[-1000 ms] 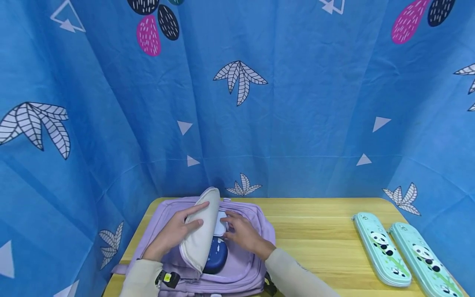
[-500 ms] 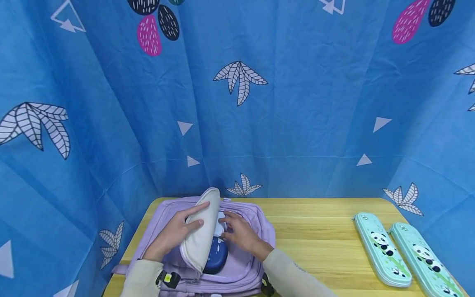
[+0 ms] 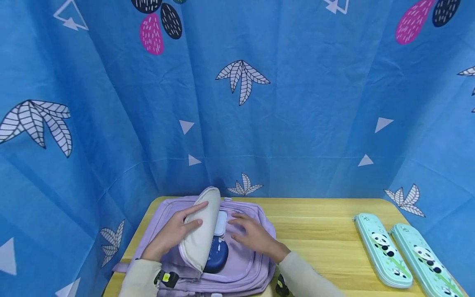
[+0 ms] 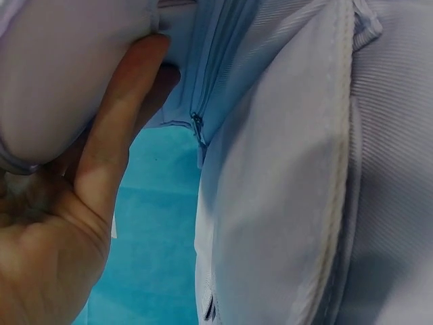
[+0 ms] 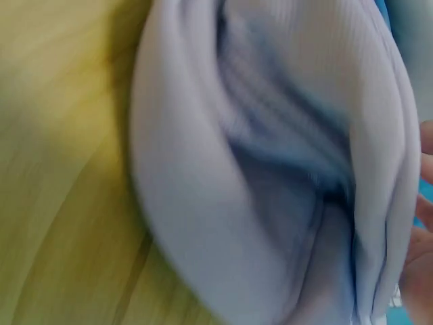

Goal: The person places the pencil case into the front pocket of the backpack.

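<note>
A lilac backpack (image 3: 239, 258) lies with its front pocket open. My left hand (image 3: 171, 233) holds the pocket's pale-lined flap (image 3: 200, 243) up, index finger and thumb on the lining; in the left wrist view the hand (image 4: 61, 244) curls at the flap's edge. In the pocket sit a dark blue rounded case (image 3: 218, 258) and, just above it, a light blue flat box (image 3: 220, 222), both partly behind the flap. My right hand (image 3: 256, 236) hovers right of the box, fingers spread and holding nothing. At the right wrist view's edge only part of that hand (image 5: 421, 257) shows.
The backpack lies on the left part of a wooden table (image 3: 315, 239). Two mint-green panda pencil cases, a nearer-left one (image 3: 384, 249) and an outer one (image 3: 426, 260), lie at the table's right. A blue patterned curtain (image 3: 315, 123) surrounds the back and sides.
My right hand has let go of the light blue box and drawn back to the right, so more of the box shows. The left hand keeps its hold on the flap.
</note>
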Tool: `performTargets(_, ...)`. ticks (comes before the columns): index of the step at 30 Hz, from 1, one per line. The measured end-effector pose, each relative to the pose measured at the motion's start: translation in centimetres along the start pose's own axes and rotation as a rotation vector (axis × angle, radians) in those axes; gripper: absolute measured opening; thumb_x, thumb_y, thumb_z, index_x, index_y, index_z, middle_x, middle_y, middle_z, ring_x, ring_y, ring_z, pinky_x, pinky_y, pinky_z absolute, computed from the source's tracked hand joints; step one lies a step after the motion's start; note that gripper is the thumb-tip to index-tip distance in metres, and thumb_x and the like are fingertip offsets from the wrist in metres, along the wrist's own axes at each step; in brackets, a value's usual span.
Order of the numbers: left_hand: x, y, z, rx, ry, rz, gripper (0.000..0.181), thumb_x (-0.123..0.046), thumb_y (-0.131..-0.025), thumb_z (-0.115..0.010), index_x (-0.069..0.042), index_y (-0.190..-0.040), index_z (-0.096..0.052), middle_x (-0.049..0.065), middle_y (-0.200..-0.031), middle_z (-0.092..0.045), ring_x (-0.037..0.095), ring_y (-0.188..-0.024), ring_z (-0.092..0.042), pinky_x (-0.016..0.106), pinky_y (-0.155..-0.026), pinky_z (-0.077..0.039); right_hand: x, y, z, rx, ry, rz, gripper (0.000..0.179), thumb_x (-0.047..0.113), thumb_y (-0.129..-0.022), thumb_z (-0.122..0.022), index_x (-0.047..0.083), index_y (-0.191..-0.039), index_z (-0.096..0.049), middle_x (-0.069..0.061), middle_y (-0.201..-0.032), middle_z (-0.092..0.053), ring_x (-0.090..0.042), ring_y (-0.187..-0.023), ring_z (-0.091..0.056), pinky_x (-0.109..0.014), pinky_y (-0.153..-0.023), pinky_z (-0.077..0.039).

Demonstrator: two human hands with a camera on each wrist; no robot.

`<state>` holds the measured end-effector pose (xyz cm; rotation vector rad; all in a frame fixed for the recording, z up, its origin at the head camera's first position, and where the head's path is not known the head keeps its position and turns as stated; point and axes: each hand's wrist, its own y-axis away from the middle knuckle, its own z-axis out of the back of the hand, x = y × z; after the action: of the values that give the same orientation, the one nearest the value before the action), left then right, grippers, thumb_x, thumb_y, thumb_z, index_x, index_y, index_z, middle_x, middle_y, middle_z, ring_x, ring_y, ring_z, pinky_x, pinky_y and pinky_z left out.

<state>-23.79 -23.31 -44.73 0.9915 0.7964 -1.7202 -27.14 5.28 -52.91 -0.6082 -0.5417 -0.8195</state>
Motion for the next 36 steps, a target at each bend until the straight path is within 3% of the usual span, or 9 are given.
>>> performTargets(6,0.1,0.0,-0.1,-0.005,-0.004,0.033,0.055,-0.012,-0.109,-0.064,-0.017,-0.163,-0.054,0.011,-0.175,-0.041,0.037,-0.164,-0.031,0.056,-0.128,-0.032,-0.8,1.4,1.3,0.007,0.068,0.020,0.037,0.020,-0.101,-0.076,0.008,-0.135,-0.075,-0.016,-0.154,-0.063,-0.039,-0.147,-0.056,-0.060,-0.123,-0.044)
performTargets(14,-0.1,0.1,0.0,-0.004,-0.005,0.021,0.055,-0.013,-0.109,-0.064,-0.015,-0.163,-0.053,0.015,-0.174,-0.040,0.040,-0.162,-0.035,0.052,-0.125,-0.038,-1.8,3.2,3.0,-0.055,0.126,0.073,0.032,0.015,-0.098,-0.077,0.007,-0.130,-0.077,-0.018,-0.148,-0.066,-0.040,-0.141,-0.059,-0.062,-0.119,-0.047)
performTargets(36,0.1,0.1,0.0,-0.001,0.022,0.025,0.055,-0.013,-0.109,-0.064,-0.015,-0.163,-0.053,0.015,-0.174,-0.040,0.040,-0.162,-0.034,0.053,-0.126,-0.036,-4.2,7.5,7.0,-0.150,0.229,-0.004,0.036,0.010,-0.095,-0.079,0.005,-0.130,-0.077,-0.019,-0.151,-0.065,-0.046,-0.147,-0.053,-0.067,-0.121,-0.042)
